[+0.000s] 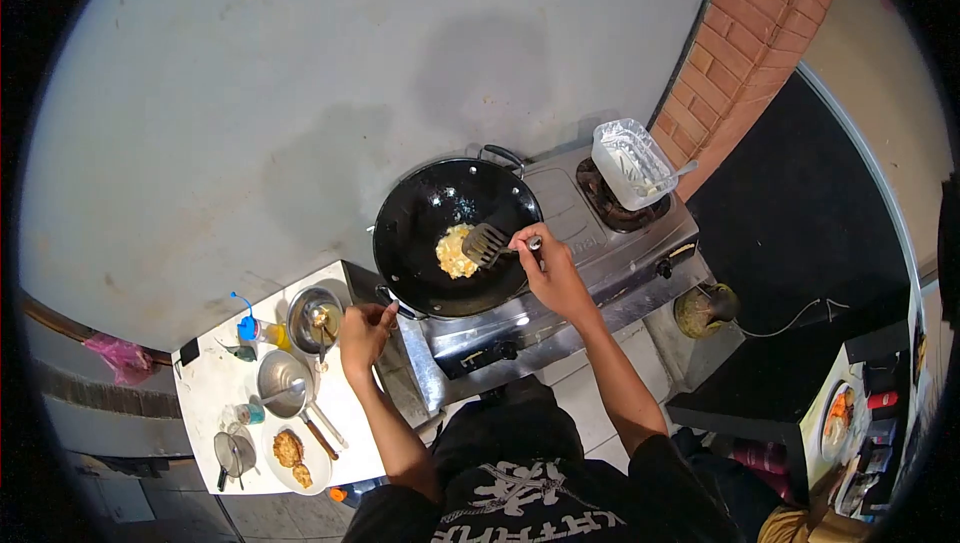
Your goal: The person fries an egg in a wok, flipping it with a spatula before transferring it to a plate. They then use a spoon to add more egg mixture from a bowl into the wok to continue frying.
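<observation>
Two hands work at a stove as I watch from above. My right hand (548, 261) is clenched around a slotted spatula (487, 242), its blade touching a yellow egg patty (455, 251) in the black wok (430, 205). My left hand (365, 328) grips the wok handle (392, 300). I judge this the frying step; next calls for sliding the blade underneath.

Right hand (548, 268) holds a spatula (487, 242) on egg (455, 251) in the wok (420, 211); left hand (365, 331) grips its handle (398, 305).
</observation>
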